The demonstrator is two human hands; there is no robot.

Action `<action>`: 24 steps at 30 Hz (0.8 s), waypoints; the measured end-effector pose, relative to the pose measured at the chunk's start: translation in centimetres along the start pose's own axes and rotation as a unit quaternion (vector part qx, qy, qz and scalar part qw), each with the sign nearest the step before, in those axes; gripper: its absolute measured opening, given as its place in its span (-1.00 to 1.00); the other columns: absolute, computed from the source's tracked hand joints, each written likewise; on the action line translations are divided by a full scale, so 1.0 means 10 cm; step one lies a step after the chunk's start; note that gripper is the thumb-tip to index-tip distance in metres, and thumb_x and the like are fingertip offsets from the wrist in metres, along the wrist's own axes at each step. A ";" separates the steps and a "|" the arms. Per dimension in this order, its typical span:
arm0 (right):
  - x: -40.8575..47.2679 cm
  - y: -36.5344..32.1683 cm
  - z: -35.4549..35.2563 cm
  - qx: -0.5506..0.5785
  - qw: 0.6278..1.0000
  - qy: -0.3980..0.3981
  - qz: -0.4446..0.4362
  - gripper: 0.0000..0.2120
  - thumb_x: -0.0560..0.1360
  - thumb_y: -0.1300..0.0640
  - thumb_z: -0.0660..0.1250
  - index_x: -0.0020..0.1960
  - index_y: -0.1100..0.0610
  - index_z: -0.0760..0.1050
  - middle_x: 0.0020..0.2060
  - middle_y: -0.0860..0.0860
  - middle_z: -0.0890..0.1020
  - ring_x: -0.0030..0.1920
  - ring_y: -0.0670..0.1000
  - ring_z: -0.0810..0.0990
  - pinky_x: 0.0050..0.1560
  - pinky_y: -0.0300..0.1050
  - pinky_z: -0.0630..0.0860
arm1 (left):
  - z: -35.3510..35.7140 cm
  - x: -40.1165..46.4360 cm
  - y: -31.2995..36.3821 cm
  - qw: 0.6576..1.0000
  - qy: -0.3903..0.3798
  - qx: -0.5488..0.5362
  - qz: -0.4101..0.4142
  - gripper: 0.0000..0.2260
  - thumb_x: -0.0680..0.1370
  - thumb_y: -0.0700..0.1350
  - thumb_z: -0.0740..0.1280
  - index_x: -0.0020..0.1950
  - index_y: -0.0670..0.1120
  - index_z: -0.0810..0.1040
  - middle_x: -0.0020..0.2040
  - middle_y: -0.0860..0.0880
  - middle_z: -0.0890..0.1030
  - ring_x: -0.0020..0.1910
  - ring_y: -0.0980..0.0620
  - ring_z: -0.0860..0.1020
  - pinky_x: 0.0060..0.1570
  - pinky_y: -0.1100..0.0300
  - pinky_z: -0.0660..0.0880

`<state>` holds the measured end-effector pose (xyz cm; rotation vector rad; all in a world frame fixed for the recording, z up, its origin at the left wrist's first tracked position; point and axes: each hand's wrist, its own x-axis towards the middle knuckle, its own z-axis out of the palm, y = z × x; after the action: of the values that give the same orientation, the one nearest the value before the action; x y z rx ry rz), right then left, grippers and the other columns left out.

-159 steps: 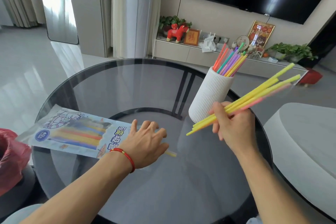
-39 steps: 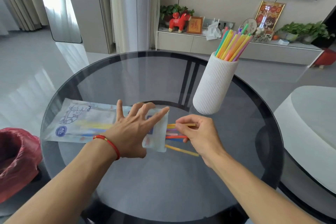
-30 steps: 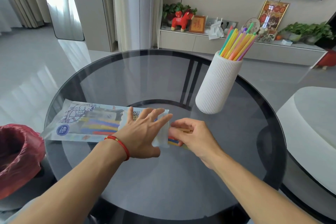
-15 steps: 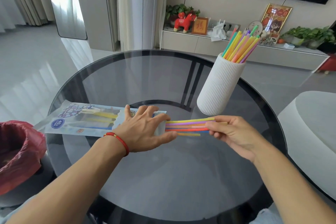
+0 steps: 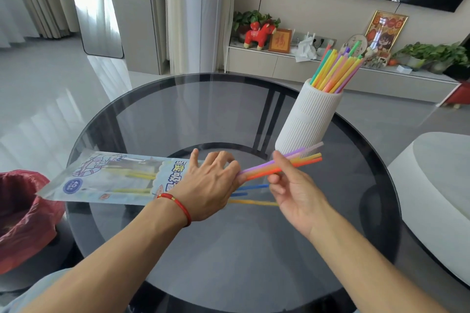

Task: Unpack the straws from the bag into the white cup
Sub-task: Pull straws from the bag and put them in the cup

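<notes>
The printed straw bag lies flat on the round glass table, with a few yellow straws still showing inside. My left hand, fingers spread, presses down on the bag's open right end. My right hand pinches a small bundle of purple, orange and yellow straws, lifted clear of the bag and tilted up to the right. Blue and yellow loose straws lie on the glass between my hands. The ribbed white cup stands behind, holding several coloured straws.
A red plastic bag sits low at the left, beside the table. A pale rounded seat is close on the right. Behind the table runs a low cabinet with plants and ornaments.
My right hand has drawn the straw bundle out of the bag's mouth and raised it, its tips now near the foot of the cup. My left hand stays on the bag.
</notes>
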<state>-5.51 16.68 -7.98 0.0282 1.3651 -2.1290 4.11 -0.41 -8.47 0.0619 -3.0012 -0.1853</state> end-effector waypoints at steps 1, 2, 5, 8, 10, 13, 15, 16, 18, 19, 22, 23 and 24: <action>-0.01 0.05 0.06 -0.038 0.999 -0.014 0.000 -0.77 0.44 0.09 0.54 -0.03 0.19 0.60 -0.36 0.02 0.55 -0.44 -0.11 0.45 -0.53 -0.34 0.31 | 0.00 0.00 0.02 1.000 0.006 0.000 0.008 -0.60 0.66 0.16 -0.15 0.15 0.00 0.38 0.28 0.00 0.39 0.19 -0.07 0.42 0.35 -0.32 0.23; -0.02 0.10 0.10 -0.084 0.996 -0.026 -0.004 -0.79 0.50 0.07 0.51 -0.02 0.22 0.65 -0.36 0.04 0.58 -0.44 -0.10 0.45 -0.50 -0.32 0.32 | 0.00 0.00 0.04 1.000 0.005 0.002 0.017 -0.58 0.65 0.17 -0.17 0.18 -0.01 0.37 0.29 -0.01 0.38 0.20 -0.07 0.42 0.35 -0.32 0.23; -0.01 0.06 0.12 -0.200 0.977 -0.019 -0.077 -0.71 0.66 0.10 0.37 -0.08 0.29 0.72 -0.45 0.09 0.59 -0.51 -0.05 0.42 -0.44 -0.26 0.38 | 0.01 0.00 0.03 1.000 -0.002 0.000 0.029 -0.51 0.61 0.24 -0.18 0.22 0.00 0.36 0.31 0.01 0.38 0.27 -0.05 0.40 0.38 -0.31 0.20; -0.01 -0.25 -0.04 -0.282 0.943 0.043 -0.172 -0.69 0.64 0.16 0.35 -0.19 0.28 0.71 -0.52 0.13 0.59 -0.59 -0.02 0.42 -0.50 -0.24 0.40 | 0.05 -0.02 -0.05 0.999 -0.040 -0.026 0.003 -0.56 0.60 0.30 -0.02 0.27 0.04 0.36 0.34 0.06 0.35 0.35 -0.01 0.32 0.44 -0.32 0.14; -0.05 -0.50 -0.19 -0.316 0.924 0.053 -0.209 -0.68 0.62 0.16 0.36 -0.25 0.23 0.72 -0.50 0.19 0.62 -0.56 0.05 0.47 -0.50 -0.21 0.43 | 0.07 -0.03 -0.07 0.997 -0.070 -0.023 -0.002 -0.60 0.61 0.28 0.06 0.30 0.07 0.36 0.35 0.07 0.36 0.39 -0.01 0.30 0.44 -0.30 0.14; -0.12 -0.82 -0.32 -0.380 0.880 0.078 -0.275 -0.68 0.59 0.03 0.36 -0.24 0.15 0.72 -0.47 0.19 0.66 -0.53 0.11 0.53 -0.46 -0.21 0.49 | 0.10 -0.02 -0.04 0.997 -0.077 -0.013 0.003 -0.64 0.62 0.26 0.08 0.25 0.07 0.41 0.34 0.05 0.40 0.37 -0.02 0.32 0.41 -0.24 0.19; -0.11 -1.02 -0.30 -0.452 0.822 0.109 -0.329 -0.66 0.55 -0.04 0.34 -0.29 0.13 0.68 -0.53 0.10 0.65 -0.59 0.04 0.56 -0.41 -0.30 0.52 | 0.12 -0.01 -0.03 0.997 -0.077 -0.014 0.003 -0.67 0.62 0.25 0.09 0.20 0.07 0.42 0.32 0.05 0.40 0.36 -0.01 0.32 0.41 -0.23 0.20; -0.08 -1.09 -0.26 -0.485 0.793 0.119 -0.348 -0.65 0.53 -0.04 0.33 -0.33 0.12 0.66 -0.56 0.05 0.64 -0.61 0.01 0.56 -0.41 -0.34 0.51 | 0.13 -0.01 -0.03 0.997 -0.080 -0.017 0.002 -0.68 0.62 0.25 0.09 0.19 0.07 0.41 0.31 0.06 0.39 0.35 -0.01 0.32 0.41 -0.23 0.19; 0.03 -1.13 -0.17 -0.547 0.747 0.135 -0.354 -0.63 0.50 -0.04 0.31 -0.37 0.16 0.62 -0.60 0.04 0.61 -0.58 0.03 0.59 -0.40 -0.23 0.57 | 0.15 -0.01 -0.03 0.996 -0.081 -0.023 0.001 -0.69 0.61 0.25 0.10 0.19 0.08 0.39 0.31 0.06 0.38 0.35 -0.01 0.32 0.43 -0.24 0.17; 0.10 -1.09 -0.13 -0.577 0.730 0.140 -0.340 -0.62 0.50 -0.02 0.32 -0.36 0.20 0.60 -0.58 0.08 0.61 -0.53 0.09 0.62 -0.38 -0.13 0.60 | 0.15 -0.02 -0.04 0.996 -0.080 -0.028 0.000 -0.70 0.61 0.25 0.11 0.19 0.08 0.39 0.31 0.06 0.38 0.35 -0.01 0.32 0.43 -0.25 0.16; 0.29 -0.84 -0.06 -0.623 0.715 0.124 -0.291 -0.60 0.55 0.05 0.34 -0.34 0.32 0.53 -0.54 0.18 0.60 -0.60 0.05 0.56 -0.48 -0.02 0.60 | 0.16 -0.01 -0.04 0.996 -0.078 -0.038 0.000 -0.71 0.61 0.25 0.12 0.17 0.09 0.39 0.31 0.06 0.38 0.35 -0.01 0.32 0.43 -0.25 0.16; 0.34 -0.78 -0.05 -0.624 0.718 0.123 -0.283 -0.58 0.56 0.05 0.34 -0.33 0.34 0.52 -0.55 0.17 0.59 -0.67 -0.03 0.50 -0.55 -0.03 0.58 | 0.16 -0.01 -0.06 0.996 -0.076 -0.040 0.001 -0.71 0.61 0.25 0.12 0.17 0.10 0.39 0.31 0.06 0.38 0.35 -0.02 0.33 0.43 -0.25 0.16; 0.37 -0.74 -0.06 -0.622 0.721 0.125 -0.279 -0.56 0.57 0.03 0.34 -0.33 0.36 0.52 -0.54 0.17 0.58 -0.71 -0.06 0.46 -0.59 -0.05 0.57 | 0.16 -0.01 -0.06 0.996 -0.076 -0.041 0.001 -0.71 0.60 0.25 0.12 0.17 0.10 0.39 0.31 0.06 0.38 0.35 -0.02 0.33 0.42 -0.25 0.17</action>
<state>-12.37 17.60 -3.45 -0.7320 2.9841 -1.1175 3.98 -0.78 -10.14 0.0367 -3.1408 -0.3269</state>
